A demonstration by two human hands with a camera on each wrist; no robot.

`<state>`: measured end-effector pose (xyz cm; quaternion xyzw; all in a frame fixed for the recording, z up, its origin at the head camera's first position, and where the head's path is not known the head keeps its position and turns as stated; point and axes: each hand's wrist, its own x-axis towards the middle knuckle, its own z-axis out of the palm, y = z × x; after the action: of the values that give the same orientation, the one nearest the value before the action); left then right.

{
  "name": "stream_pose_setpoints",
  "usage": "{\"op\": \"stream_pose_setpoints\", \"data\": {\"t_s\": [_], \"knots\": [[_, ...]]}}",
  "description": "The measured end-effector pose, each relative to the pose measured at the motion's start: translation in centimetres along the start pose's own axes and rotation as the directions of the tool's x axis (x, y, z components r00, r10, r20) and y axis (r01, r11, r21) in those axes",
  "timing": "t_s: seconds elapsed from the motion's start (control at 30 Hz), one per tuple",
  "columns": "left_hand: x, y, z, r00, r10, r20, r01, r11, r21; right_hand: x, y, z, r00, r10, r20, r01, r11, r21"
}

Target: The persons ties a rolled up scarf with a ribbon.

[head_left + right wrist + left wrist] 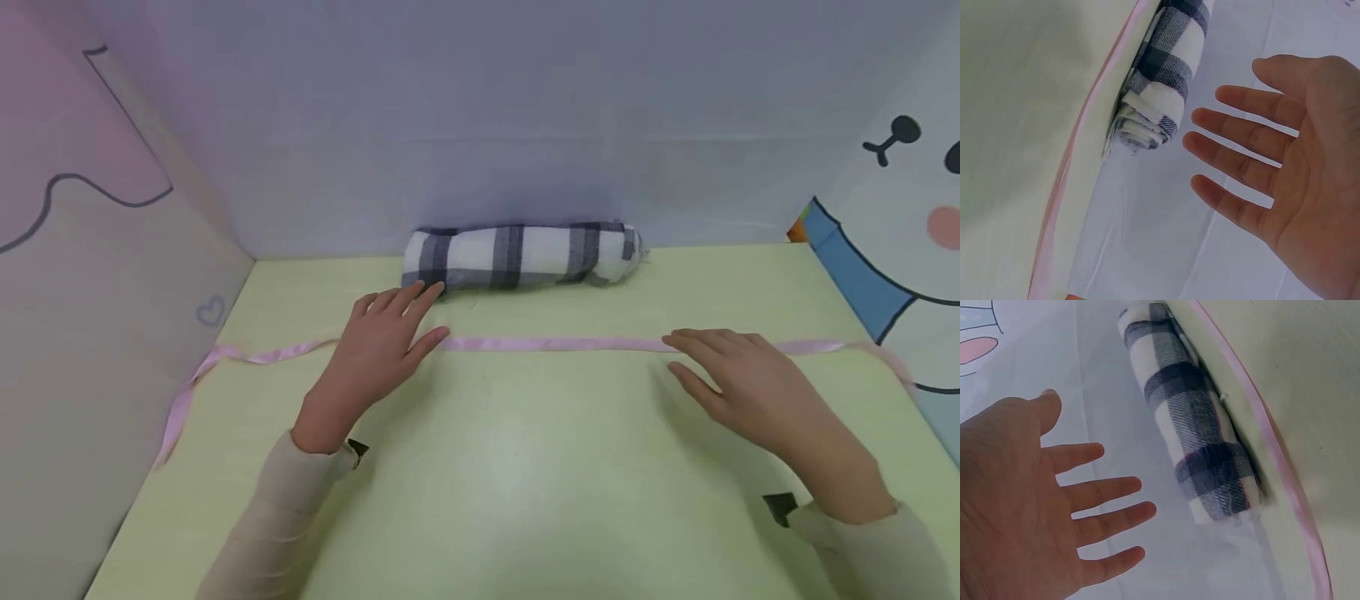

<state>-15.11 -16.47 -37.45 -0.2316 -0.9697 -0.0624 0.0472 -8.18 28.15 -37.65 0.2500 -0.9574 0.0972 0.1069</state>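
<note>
Left hand (375, 350) hovers with fingers outstretched and nothing in its hold, at 8 o'clock from the black-and-white plaid cloth roll (517, 257); right hand (750, 387), equally extended and bare, sits at 4 o'clock from it. Head view: the roll lies at 12 o'clock on the pale yellow-green desk (510, 475), just beside a whitish fabric backdrop (510, 108). A narrow pink satin ribbon (555, 343) crosses on the near side, from 9 to 3 o'clock, with both hands overlapping it. A low-dipping finger could snag it and drag it askew; its twisted stretch towards 9 o'clock would probably kink if tugged.

Left wrist view: the fingers are spread wide and apart from the roll, which lies at 2 o'clock. Pushing one end alone could swing it round.

Right wrist view: spread fingers again, roll at 10 o'clock. Its coiled end shows loose layers and no visible tie, so a slack or one-sided grip might let it unwind
</note>
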Motion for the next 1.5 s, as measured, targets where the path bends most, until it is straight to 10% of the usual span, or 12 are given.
{"op": "stream_pose_setpoints", "data": {"t_s": [0.47, 0.9, 1.5], "knots": [[3.1, 0.1, 0.7, 0.999, -0.029, -0.023, 0.027, 0.995, -0.091, 5.9, -1.1, 0.6, 1.000, 0.022, 0.017, -0.024, 0.991, 0.128], [7.8, -0.3, 1.5, 0.998, -0.008, -0.058, 0.010, 0.999, 0.033, 11.3, -0.2, 2.1, 1.000, 0.003, 0.025, -0.009, 0.968, 0.250], [12.5, -0.7, 3.4, 0.999, -0.012, 0.042, 0.011, 0.999, 0.032, 17.0, 1.3, 3.9, 0.997, -0.002, 0.072, -0.018, 0.961, 0.277]]}}
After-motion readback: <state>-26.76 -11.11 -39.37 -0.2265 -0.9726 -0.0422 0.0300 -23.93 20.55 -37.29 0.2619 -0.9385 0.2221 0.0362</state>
